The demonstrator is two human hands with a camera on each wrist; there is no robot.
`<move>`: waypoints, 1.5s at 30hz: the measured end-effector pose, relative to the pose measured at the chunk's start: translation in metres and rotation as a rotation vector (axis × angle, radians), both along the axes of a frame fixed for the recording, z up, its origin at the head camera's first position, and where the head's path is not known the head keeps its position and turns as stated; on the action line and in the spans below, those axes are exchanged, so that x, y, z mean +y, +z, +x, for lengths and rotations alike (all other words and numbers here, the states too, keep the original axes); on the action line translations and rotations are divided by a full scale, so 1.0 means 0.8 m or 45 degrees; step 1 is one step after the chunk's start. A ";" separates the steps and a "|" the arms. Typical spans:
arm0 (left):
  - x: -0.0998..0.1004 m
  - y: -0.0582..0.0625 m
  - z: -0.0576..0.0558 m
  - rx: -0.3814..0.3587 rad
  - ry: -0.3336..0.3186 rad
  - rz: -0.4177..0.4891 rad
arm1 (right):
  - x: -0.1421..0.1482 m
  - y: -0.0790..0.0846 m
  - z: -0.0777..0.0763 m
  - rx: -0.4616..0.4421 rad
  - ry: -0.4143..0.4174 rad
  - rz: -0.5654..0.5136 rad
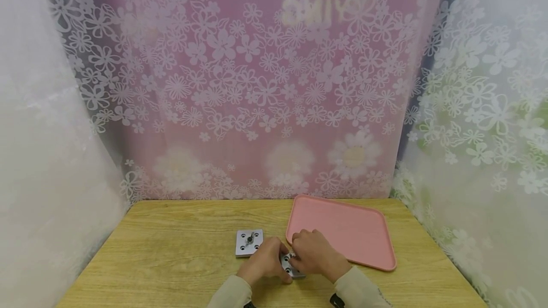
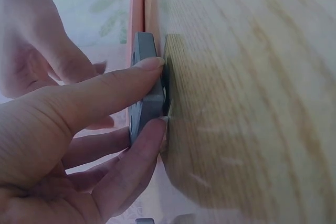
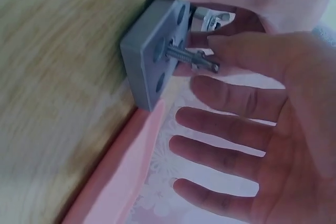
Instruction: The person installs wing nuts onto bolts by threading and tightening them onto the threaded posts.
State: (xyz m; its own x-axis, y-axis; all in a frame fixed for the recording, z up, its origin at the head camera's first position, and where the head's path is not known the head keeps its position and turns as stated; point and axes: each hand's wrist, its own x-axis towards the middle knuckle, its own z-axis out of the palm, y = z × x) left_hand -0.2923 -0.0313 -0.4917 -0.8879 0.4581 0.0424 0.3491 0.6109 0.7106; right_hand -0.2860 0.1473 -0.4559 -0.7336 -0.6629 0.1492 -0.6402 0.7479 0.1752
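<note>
A square grey metal plate (image 1: 288, 270) with several holes lies low over the wooden table, tilted on edge in the wrist views. My left hand (image 1: 266, 263) grips its edges between thumb and fingers. From the plate's middle a threaded bolt (image 3: 184, 56) sticks out, with a small metal piece on it near its tip. My right hand (image 1: 316, 253) is around the bolt's end, thumb and forefinger parted on either side of it and the other fingers loosely extended. Whether the thumb touches the bolt cannot be told. A second square plate (image 1: 239, 246) with a wing nut (image 1: 250, 239) lies to the left.
A pink tray (image 1: 342, 227) lies on the right of the wooden table (image 1: 171, 251), close behind my right hand. Flowered curtains (image 1: 257, 84) hang at the back and on both sides.
</note>
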 end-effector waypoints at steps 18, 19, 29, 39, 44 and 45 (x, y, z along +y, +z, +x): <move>0.001 -0.003 0.000 0.112 -0.014 -0.025 | 0.006 0.005 -0.004 -0.074 0.243 -0.091; 0.001 -0.003 0.000 0.118 -0.013 -0.025 | 0.006 0.005 -0.004 -0.079 0.253 -0.099; 0.001 -0.003 0.000 0.117 -0.023 -0.020 | 0.004 0.000 -0.005 -0.099 0.204 -0.048; 0.001 -0.005 -0.001 0.077 -0.031 0.008 | 0.002 0.001 -0.003 -0.074 0.172 -0.039; 0.001 -0.005 -0.001 0.104 -0.034 0.007 | 0.001 -0.001 -0.003 -0.078 0.151 -0.045; 0.001 -0.004 -0.001 0.105 -0.033 0.007 | 0.001 -0.002 -0.003 -0.078 0.146 -0.047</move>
